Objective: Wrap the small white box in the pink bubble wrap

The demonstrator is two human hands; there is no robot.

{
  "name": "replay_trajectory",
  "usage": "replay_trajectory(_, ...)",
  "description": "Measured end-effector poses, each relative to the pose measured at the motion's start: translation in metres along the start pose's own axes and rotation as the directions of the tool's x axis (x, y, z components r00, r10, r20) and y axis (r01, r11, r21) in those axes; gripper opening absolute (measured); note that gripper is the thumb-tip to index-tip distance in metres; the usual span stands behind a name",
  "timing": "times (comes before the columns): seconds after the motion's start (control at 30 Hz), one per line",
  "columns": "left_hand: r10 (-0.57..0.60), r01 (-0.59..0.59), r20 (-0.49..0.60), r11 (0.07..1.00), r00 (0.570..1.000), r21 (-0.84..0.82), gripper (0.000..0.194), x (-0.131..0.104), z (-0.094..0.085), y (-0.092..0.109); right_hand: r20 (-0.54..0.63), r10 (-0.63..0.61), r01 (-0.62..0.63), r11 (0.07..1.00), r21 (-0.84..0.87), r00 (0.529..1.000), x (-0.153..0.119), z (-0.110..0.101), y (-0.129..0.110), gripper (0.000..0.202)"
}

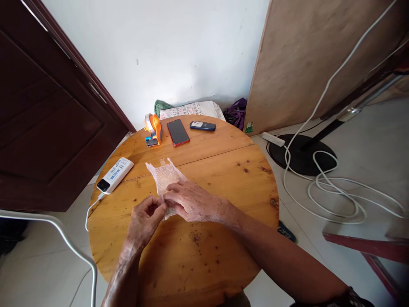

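Observation:
A sheet of bubble wrap (163,175), folded into a flat packet, lies near the middle of the round wooden table (204,251). A short strip of clear tape sticks out at its far end. At the near left edge my left hand (144,219) pinches the bubble wrap between thumb and forefinger. My right hand (191,201) rests across the near half, its bent fingers gripping the same edge close to the left fingertips. Both hands hide that part, and whatever is inside the wrap cannot be made out.
Toward the back stand an orange tape dispenser (154,130), a red-edged smartphone (178,132) and a dark blue keypad phone (202,126). A white power bank (115,175) with a cable lies at left. White cable (335,183) loops over the floor beside a round black stand base (302,155).

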State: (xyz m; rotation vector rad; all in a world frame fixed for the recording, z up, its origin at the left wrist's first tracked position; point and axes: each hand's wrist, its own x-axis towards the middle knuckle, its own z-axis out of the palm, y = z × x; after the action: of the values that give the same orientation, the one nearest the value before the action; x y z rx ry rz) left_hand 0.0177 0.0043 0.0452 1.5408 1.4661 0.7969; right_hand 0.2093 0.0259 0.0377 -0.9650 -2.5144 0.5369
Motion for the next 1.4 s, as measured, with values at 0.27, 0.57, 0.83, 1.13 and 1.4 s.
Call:
replay_trajectory(0.27,0.41,-0.415,0.063,0.894,0.91,0.169,0.023,-0.006,-0.001,-0.017,-0.01,0.1,-0.099,0.995,0.011,0.995,-0.001,0.0,0.003,0.019)
replay_trajectory(0.57,0.658,-0.546,-0.081,0.681,0.749,0.488,0.014,-0.009,0.025,-0.032,-0.025,0.287,-0.286,0.958,0.006,0.958,-0.014,-0.038,0.014,0.01)
replay_trajectory(0.83,0.719,-0.622,-0.028,0.619,0.694,0.48,0.028,-0.003,0.027,-0.035,0.085,0.511,-0.509,0.86,-0.043,0.855,-0.025,-0.051,0.022,0.017)
replay_trajectory(1.13,0.726,-0.631,-0.003,0.599,0.688,0.493,0.029,-0.004,0.028,-0.037,0.141,0.591,-0.583,0.806,-0.102,0.794,-0.017,-0.04,0.015,0.042)
replay_trajectory(1.4,0.75,-0.656,0.031,0.557,0.661,0.51,0.035,-0.002,0.028,-0.034,0.001,0.44,-0.434,0.885,0.166,0.898,-0.01,-0.024,0.013,0.04)
